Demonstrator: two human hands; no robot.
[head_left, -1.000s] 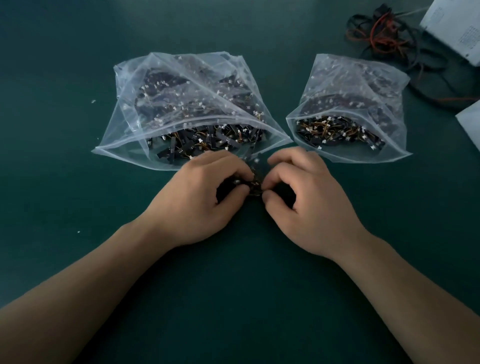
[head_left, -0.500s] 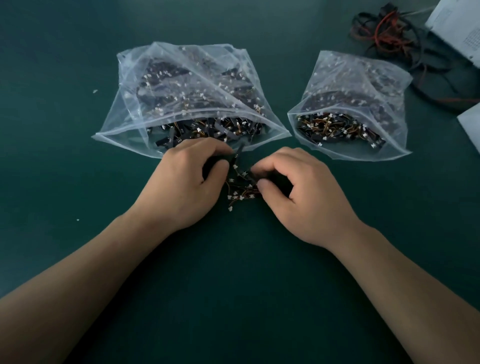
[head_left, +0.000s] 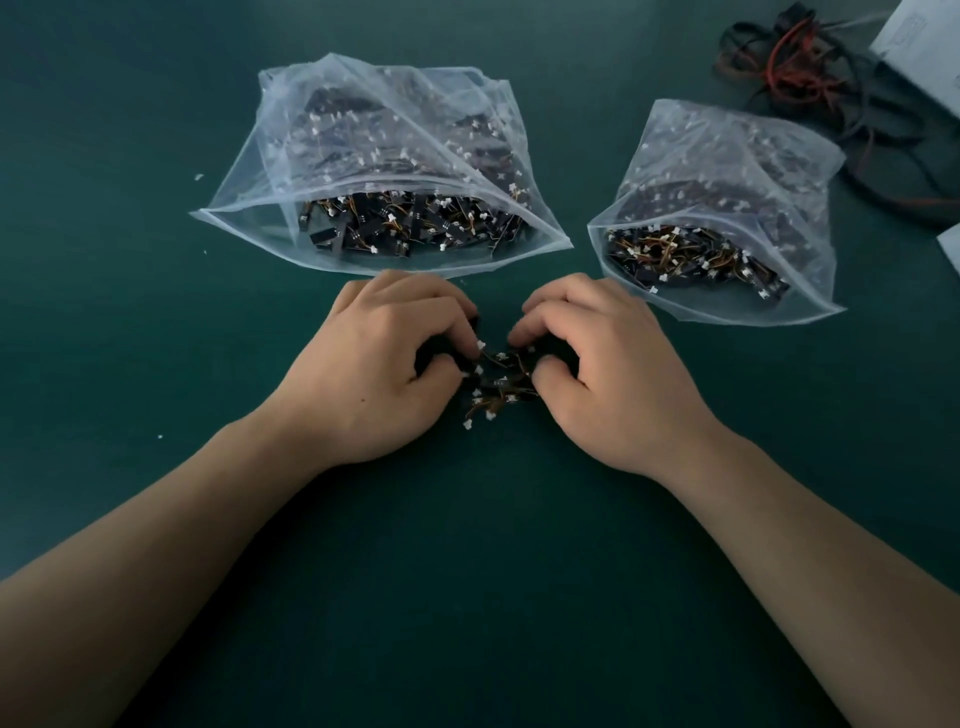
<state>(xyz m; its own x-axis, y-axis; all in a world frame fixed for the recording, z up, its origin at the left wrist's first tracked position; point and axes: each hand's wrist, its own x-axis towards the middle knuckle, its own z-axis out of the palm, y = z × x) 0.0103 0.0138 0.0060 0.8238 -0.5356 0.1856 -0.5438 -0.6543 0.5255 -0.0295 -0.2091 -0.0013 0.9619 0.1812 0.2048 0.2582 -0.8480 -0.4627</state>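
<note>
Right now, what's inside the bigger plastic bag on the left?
The bigger bag holds small black parts with orange wires and white plugs, seen at its open mouth. Farther back, cloudy plastic blurs them; lower layers are covered.

Your tangle of small black modules (head_left: 501, 383), with orange wires and white plugs, sits bunched, seemingly resting on the desk (head_left: 467, 597).

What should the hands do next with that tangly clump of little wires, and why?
Probably draw gently apart to free one piece: the left hand and right hand each pinch a side of the wire clump, which looks tangled between them on the table.
</note>
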